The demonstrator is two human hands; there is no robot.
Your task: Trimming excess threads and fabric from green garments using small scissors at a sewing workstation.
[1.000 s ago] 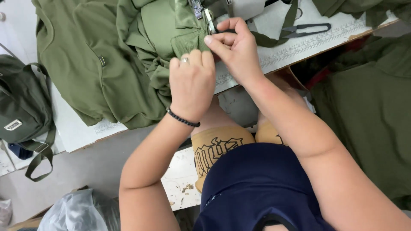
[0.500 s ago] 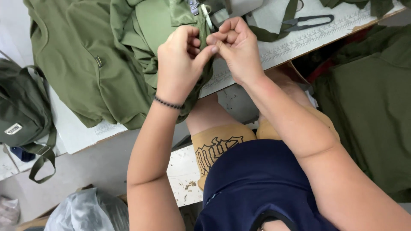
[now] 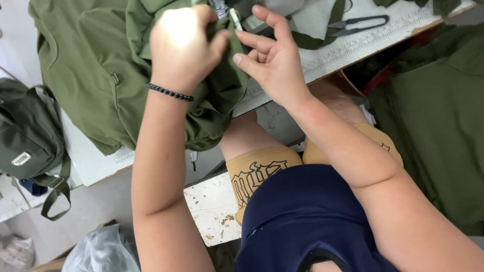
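Head view: the left hand (image 3: 184, 45), with a dark beaded bracelet (image 3: 170, 92) at the wrist, is clenched on a bunched fold of the olive-green fabric garment (image 3: 91, 65). The garment lies on the white worktable (image 3: 322, 60), and its lower edge hangs over the table's near side. The right hand (image 3: 269, 58) has its fingers spread apart; the fingertips touch the fabric just beside a small pale metal zipper pull (image 3: 235, 19) and do not close on it.

Hazards, as a judgement:
- The right hand has no firm hold, so the fold may slip from between the hands.
- The overhanging portion adds weight and may drag the garment off the table edge.
- The black thread snips (image 3: 359, 24) lie on the table near the right hand; a sweeping sleeve or fabric edge may catch them.

Containers:
- A dark green canvas bag (image 3: 25, 136) with a webbing strap sits at the left. Its contents cannot be seen.
- A crumpled clear plastic bag (image 3: 98, 249) lies on the floor below. Its contents cannot be made out.
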